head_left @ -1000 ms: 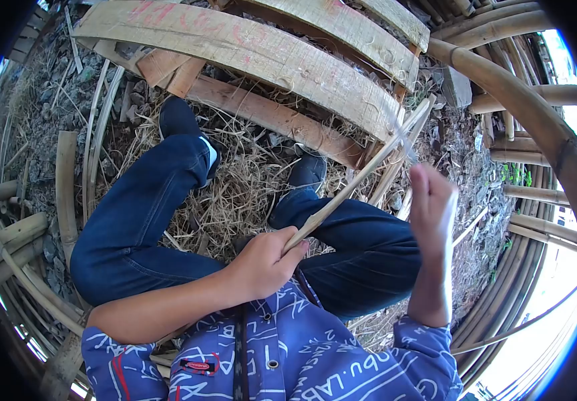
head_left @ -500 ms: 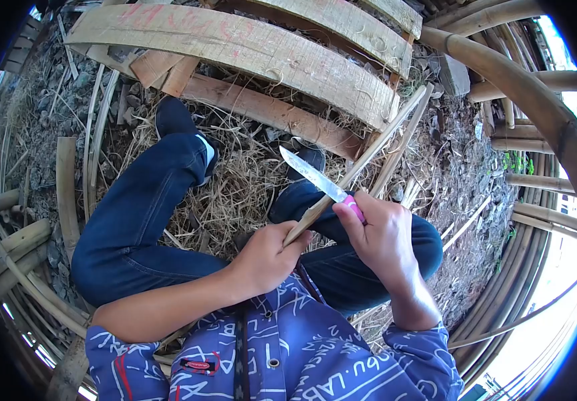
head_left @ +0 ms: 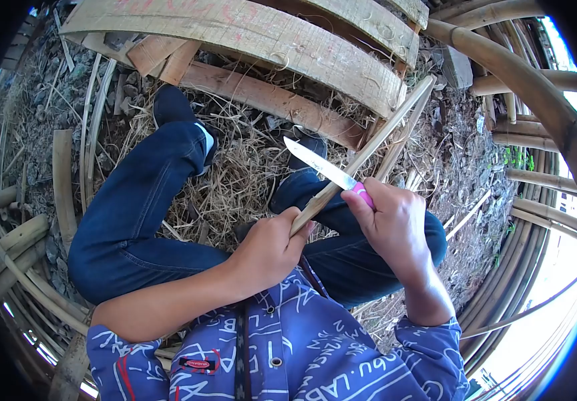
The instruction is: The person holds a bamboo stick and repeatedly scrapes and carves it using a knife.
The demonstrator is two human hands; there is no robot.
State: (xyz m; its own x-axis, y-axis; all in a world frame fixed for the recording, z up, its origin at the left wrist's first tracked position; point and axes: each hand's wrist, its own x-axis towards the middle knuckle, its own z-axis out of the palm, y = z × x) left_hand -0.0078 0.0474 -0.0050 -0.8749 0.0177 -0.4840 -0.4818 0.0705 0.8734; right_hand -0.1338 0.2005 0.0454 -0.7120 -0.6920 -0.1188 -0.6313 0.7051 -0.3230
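Observation:
My left hand (head_left: 272, 247) is wrapped round the near end of a long bamboo strip (head_left: 375, 142), which slants up and right past the corner of the wooden pallet. In my right hand (head_left: 392, 224) is the pink handle of a knife (head_left: 323, 168). The blade lies across the strip a short way beyond my left hand, its tip pointing up and left. Both hands are closed and sit above my bent legs.
A wooden pallet (head_left: 262, 35) lies at the top, beyond my feet. Straw and shavings (head_left: 225, 174) cover the ground between my legs. Bamboo poles (head_left: 547, 178) stand along the right side, and more poles (head_left: 18, 244) lie at the left.
My right hand came down and left with the knife from beside the strip's far part, and the blade now crosses the strip. My left hand has kept its hold with little movement.

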